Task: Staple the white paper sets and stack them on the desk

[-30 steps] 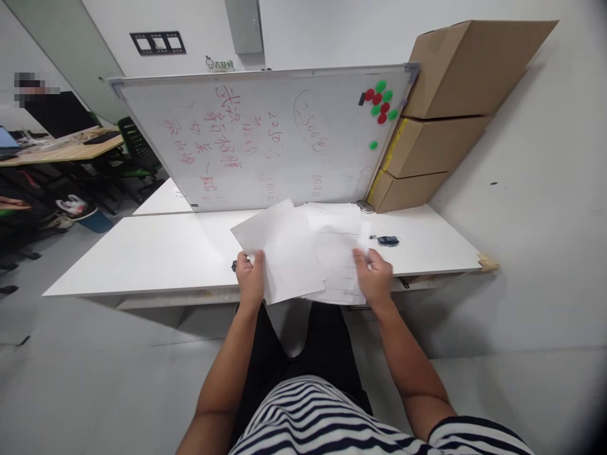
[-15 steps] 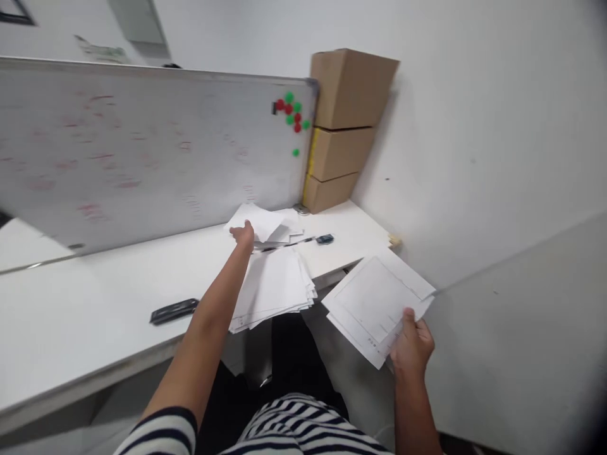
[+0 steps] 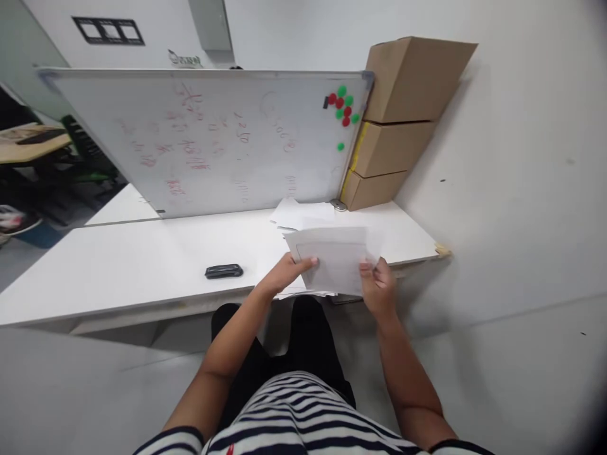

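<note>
A stack of white paper sheets (image 3: 334, 262) is held above the front edge of the white table (image 3: 142, 259). My right hand (image 3: 377, 284) grips the stack's lower right corner, fingers closed on it. My left hand (image 3: 287, 273) touches the stack's left edge, fingers curled against it. More loose white sheets (image 3: 296, 213) lie on the table behind the stack, near the whiteboard's foot.
A large whiteboard (image 3: 208, 139) with red writing and red and green magnets (image 3: 344, 110) leans at the table's back. Three stacked cardboard boxes (image 3: 393, 126) stand at the right against the wall. A black stapler (image 3: 224, 272) lies to the left of my hands.
My right hand brought the sheets from off the table's right side back over the front edge. My left hand drew back from the far papers and met the stack's left edge.
</note>
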`<state>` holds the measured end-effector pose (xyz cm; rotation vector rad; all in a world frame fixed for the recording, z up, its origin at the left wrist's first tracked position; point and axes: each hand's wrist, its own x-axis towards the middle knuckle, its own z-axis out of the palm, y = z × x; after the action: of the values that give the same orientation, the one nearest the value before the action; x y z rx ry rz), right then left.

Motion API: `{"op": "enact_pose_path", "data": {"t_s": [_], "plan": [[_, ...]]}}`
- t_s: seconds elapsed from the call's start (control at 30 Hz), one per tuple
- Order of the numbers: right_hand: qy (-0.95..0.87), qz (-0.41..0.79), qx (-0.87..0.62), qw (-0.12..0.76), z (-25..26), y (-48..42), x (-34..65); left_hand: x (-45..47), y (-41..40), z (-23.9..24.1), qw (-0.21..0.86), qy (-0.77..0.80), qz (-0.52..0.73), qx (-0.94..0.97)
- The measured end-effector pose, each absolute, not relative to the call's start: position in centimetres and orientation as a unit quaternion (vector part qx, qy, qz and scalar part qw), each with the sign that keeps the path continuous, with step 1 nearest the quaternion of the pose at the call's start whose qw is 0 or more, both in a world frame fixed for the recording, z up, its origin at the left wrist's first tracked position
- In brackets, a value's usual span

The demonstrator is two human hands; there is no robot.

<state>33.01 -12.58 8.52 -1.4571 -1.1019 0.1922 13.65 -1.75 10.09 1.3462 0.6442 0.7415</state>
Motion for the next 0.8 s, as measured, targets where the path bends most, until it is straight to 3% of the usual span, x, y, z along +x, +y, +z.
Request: {"op": "enact_pose_path", "data": {"t_s": [0.13, 0.2, 0.47, 0.8], "plan": [[-0.524, 0.185, -0.594, 0.581, 7.2, -8.3, 28.6, 11.1, 0.3, 8.5, 0.502, 0.379, 0.465, 0.623], [-0.519, 0.213, -0.609, 0.561, 5.6, -7.0, 26.7, 10.4, 0.4, 6.7, 0.473, 0.396, 0.506, 0.603], [-0.516, 0.227, -0.612, 0.555, 1.6, -6.1, 24.6, 9.1, -0.2, 2.4, 0.482, 0.401, 0.577, 0.524], [-0.474, 0.265, -0.626, 0.560, 0.0, -7.5, 25.3, 10.2, -2.3, 2.7, 0.603, 0.389, 0.541, 0.439]]}}
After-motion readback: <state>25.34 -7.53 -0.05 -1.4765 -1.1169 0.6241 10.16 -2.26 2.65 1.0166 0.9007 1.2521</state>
